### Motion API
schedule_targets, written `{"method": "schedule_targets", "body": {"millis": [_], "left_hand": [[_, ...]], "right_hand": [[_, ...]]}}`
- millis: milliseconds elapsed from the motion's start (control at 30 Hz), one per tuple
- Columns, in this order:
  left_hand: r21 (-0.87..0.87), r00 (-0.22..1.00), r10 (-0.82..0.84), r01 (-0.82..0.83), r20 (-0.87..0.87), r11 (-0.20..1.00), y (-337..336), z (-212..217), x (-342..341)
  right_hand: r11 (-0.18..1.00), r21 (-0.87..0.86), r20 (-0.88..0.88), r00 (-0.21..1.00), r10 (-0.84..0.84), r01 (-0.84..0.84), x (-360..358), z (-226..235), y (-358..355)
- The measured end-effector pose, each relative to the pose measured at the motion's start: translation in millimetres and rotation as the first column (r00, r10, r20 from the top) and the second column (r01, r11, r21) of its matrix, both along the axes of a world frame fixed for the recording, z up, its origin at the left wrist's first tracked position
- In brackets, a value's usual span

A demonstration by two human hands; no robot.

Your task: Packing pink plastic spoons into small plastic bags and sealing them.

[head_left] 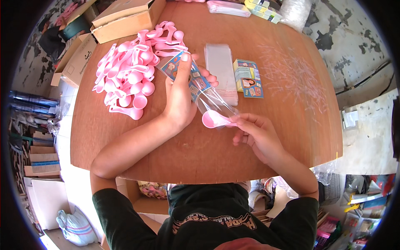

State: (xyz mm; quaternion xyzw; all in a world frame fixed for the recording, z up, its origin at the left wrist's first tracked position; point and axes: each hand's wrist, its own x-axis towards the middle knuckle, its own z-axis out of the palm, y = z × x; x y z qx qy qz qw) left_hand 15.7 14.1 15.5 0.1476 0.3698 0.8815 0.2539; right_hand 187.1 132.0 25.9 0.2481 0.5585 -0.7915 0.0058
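My left hand [180,89] is closed around a clear plastic bag [225,109] with a blue printed card [198,81] in its upper part; the thumb presses on the card. In my right hand [258,133] the fingers pinch a pink measuring scoop [212,119] by its handle, at the lower end of the bag. The scoop's round bowl points left and overlaps the bag; whether it is inside cannot be made out. Left of my left hand lies a large heap of pink scoops [129,75].
On the brown table [175,158], a stack of clear bags [220,62] lies beside a stack of printed cards [248,79]. Thin translucent strips [296,79] are scattered at the right. A cardboard box [125,21] and a plastic roll [295,14] stand at the far edge.
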Motion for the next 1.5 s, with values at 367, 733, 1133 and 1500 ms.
{"method": "schedule_targets", "body": {"millis": [367,733,1133,1500], "left_hand": [[-0.053,0.983,0.029,-0.019,0.182,0.998,2.1,-2.7,-9.9],[0.005,0.988,-0.004,0.003,0.153,1.000,4.1,-6.2,-1.0],[-0.032,0.993,0.001,0.003,0.117,0.999,3.6,-6.1,1.1],[-0.014,0.990,-0.027,0.029,0.139,0.999,3.2,-5.7,-1.0]], "right_hand": [[0.958,-0.281,-0.177,0.978,-0.107,0.054,43.1,-8.9,6.5],[0.938,-0.340,-0.179,0.974,-0.137,0.069,27.1,-12.6,-1.0],[0.919,-0.391,-0.188,0.973,-0.134,0.051,23.8,-17.5,-0.6],[0.993,-0.004,-0.001,0.993,0.119,-0.119,26.2,-20.0,-1.7]]}}
